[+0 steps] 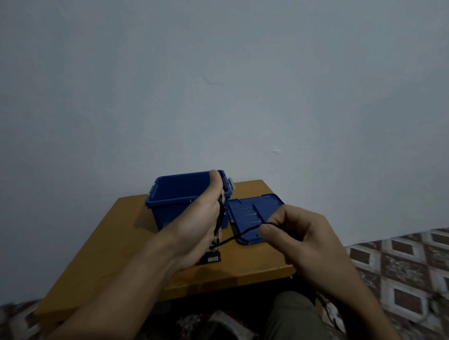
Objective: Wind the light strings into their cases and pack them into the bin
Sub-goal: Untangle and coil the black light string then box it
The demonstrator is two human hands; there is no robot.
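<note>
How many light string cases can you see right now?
1. The case is gripped in the left hand above the table, with the black cord running to the right hand. More could be hidden inside the blue bin.

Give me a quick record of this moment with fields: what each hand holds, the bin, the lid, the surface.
left hand: grips a flat case, upright, cord wound on it
right hand: pinches the black cord running to the case
bin: blue, open, on table
lid: off, flat beside bin's right
table: orange-brown wood
</note>
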